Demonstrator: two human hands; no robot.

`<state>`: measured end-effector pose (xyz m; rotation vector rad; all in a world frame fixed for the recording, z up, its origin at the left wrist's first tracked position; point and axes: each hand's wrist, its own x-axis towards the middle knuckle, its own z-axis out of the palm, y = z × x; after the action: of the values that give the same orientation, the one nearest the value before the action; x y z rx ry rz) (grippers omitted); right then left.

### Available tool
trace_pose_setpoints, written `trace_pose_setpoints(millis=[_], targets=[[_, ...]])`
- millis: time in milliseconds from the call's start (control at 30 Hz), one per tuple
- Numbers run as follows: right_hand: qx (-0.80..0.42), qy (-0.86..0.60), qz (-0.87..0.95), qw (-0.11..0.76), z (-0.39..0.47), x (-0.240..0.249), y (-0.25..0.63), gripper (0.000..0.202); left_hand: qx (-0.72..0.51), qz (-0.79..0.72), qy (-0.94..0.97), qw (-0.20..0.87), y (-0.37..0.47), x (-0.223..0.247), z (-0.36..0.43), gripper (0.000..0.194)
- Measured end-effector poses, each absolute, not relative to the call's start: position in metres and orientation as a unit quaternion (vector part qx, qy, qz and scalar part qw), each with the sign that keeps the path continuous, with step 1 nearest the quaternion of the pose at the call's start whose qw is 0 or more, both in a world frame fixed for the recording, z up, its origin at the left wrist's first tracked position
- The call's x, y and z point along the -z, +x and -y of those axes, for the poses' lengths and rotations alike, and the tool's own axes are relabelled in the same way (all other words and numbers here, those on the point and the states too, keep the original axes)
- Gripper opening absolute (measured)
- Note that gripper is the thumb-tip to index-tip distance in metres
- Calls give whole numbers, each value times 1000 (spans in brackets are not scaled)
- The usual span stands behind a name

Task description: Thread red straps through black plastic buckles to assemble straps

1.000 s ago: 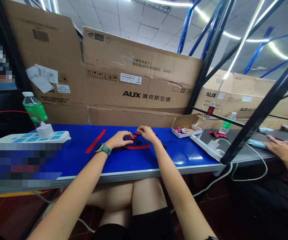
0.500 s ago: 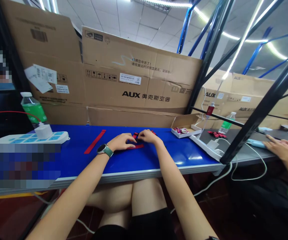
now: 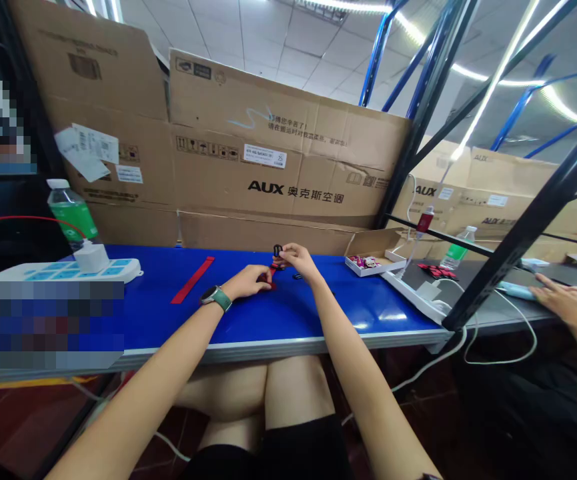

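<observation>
Above the blue tabletop, my right hand [image 3: 298, 260] pinches a small black buckle [image 3: 278, 250] between thumb and fingers. My left hand [image 3: 247, 281], wearing a watch with a green band, is closed on a short red strap [image 3: 273, 269] just below and left of the buckle. The strap runs up toward the buckle; whether it is threaded through cannot be made out. Another small black piece [image 3: 297, 276] lies on the table under my right hand. A flat red strap [image 3: 193, 280] rests by itself to the left of my left hand.
A white power strip [image 3: 118, 270] and a green-labelled bottle [image 3: 72, 213] stand at the left. An open small box [image 3: 373, 263] with wrapped items sits at the back right. Cardboard [image 3: 278, 220] walls the rear. Another person's hands [image 3: 565, 300] are at the far right.
My right hand has lifted the black buckle up off the table. The red strap that lay flat under my hands is now raised between them, held by my left hand.
</observation>
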<state>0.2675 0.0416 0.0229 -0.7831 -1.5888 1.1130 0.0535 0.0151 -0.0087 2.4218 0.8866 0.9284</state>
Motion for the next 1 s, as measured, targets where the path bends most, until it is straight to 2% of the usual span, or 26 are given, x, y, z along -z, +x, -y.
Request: trace_pose_setpoints(millis=[100, 233, 567, 733, 867, 1000], targets=[[-455, -347, 677, 462, -38, -24, 269, 39, -401, -367, 793, 275, 55, 9, -20, 18], [-455, -391, 684, 415, -36, -23, 269, 31, -462, -382, 758, 258, 54, 7, -24, 15], [-498, -370, 694, 364, -37, -14, 266, 32, -480, -341, 737, 331, 51, 15, -35, 20], [-556, -365, 662, 345, -38, -12, 270, 35, -491, -296, 742, 348, 50, 12, -33, 41], [-633, -344, 620, 311, -35, -15, 271, 37, -485, -265, 752, 358, 52, 5, -27, 27], [-609, -357, 632, 320, -30, -16, 265, 35, -496, -280, 733, 373, 53, 4, -25, 24]])
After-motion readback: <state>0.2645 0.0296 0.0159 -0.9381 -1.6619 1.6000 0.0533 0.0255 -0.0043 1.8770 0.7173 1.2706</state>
